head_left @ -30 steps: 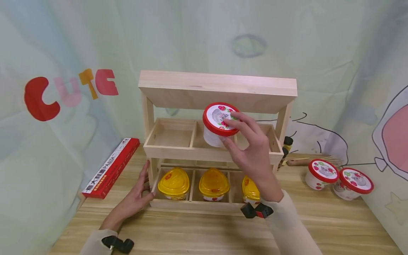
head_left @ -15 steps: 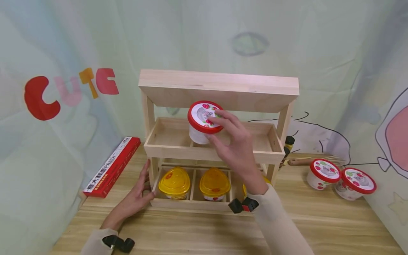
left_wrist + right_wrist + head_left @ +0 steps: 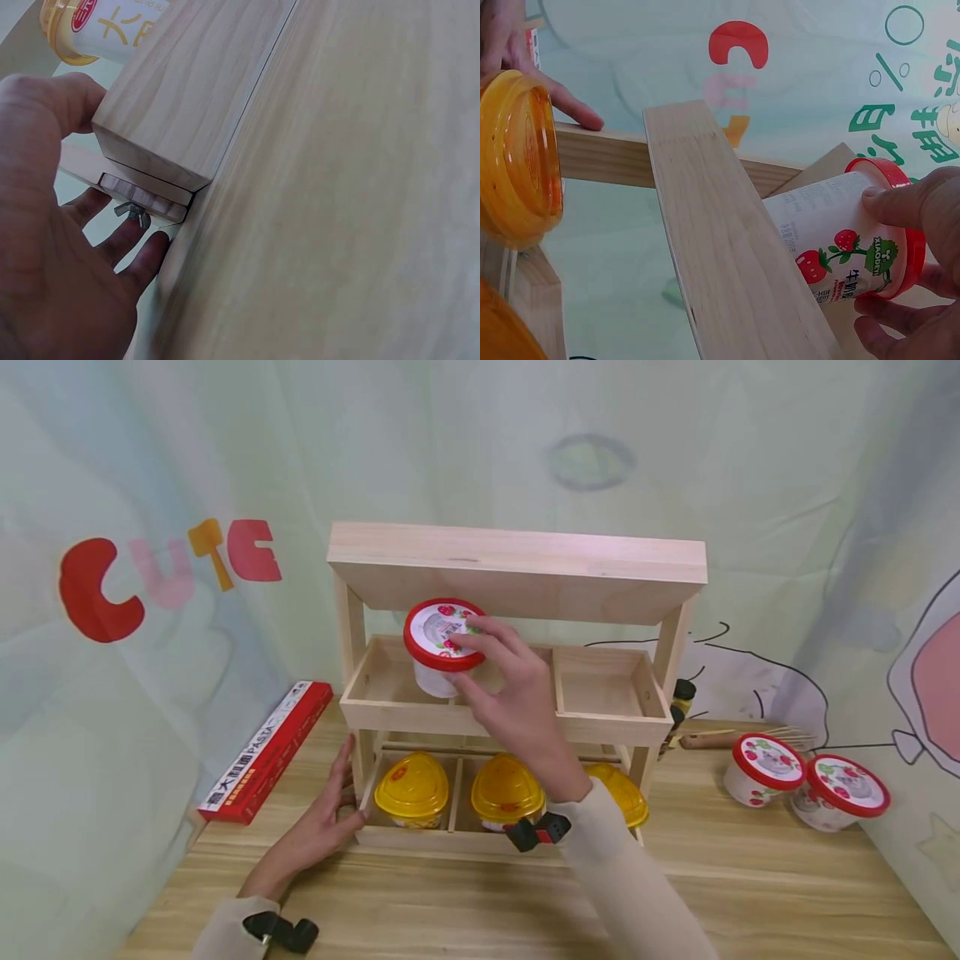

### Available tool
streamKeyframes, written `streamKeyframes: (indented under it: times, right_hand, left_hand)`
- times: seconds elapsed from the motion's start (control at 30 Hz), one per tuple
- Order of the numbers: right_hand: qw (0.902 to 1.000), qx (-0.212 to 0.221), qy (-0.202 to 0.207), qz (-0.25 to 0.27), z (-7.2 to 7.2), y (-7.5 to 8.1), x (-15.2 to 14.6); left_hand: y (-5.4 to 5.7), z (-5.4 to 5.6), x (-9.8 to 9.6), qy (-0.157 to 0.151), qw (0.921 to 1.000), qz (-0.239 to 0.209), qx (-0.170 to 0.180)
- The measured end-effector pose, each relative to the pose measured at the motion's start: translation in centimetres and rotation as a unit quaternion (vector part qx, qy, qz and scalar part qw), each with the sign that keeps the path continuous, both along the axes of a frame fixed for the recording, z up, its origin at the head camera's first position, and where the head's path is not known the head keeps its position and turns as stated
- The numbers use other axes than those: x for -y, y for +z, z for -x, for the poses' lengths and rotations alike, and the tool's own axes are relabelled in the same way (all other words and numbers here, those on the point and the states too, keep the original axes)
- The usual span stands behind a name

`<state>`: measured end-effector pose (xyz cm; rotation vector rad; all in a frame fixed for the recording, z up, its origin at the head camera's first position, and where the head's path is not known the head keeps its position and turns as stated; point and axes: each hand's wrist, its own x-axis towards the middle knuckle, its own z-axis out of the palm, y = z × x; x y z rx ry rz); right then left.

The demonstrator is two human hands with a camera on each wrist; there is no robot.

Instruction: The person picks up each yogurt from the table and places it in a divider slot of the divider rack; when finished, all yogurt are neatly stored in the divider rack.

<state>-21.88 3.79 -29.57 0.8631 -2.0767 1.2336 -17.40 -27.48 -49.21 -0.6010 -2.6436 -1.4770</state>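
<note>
My right hand (image 3: pixel 517 706) holds a round white tub (image 3: pixel 431 639) by its red lid, slightly tilted, over the left part of the upper tray of a two-tier wooden rack (image 3: pixel 397 717). In the right wrist view the thumb and fingers (image 3: pixel 892 206) pinch the lid's rim, and strawberries are printed on the tub's side. At the rack's lower left corner, my left hand (image 3: pixel 322 822) grips the lower tray's end. Up close in the left wrist view, its thumb lies at the wooden front and the other fingers (image 3: pixel 146 262) reach round the side beside a wing nut.
Yellow-lidded tubs (image 3: pixel 411 787) sit in the lower tray's compartments. Two more red-lidded tubs (image 3: pixel 765 760) stand on the table at right, near a wooden handle (image 3: pixel 708 741), thin sticks and a dark-capped bottle (image 3: pixel 682 692). A red pasta box (image 3: pixel 266 752) lies at left.
My right hand has carried the red-lidded tub leftward, from above the middle of the upper tray to its left part. My left hand has stayed at the rack's corner.
</note>
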Motion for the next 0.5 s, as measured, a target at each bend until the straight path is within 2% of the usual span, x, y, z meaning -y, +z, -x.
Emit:
streamKeyframes:
  times: [0.5]
  right_hand:
    - [0.9994,-0.009,0.017,-0.027,0.7,0.2,2.6]
  left_hand:
    - [-0.2,0.2,0.2,-0.001,0.9999,0.006,-0.009]
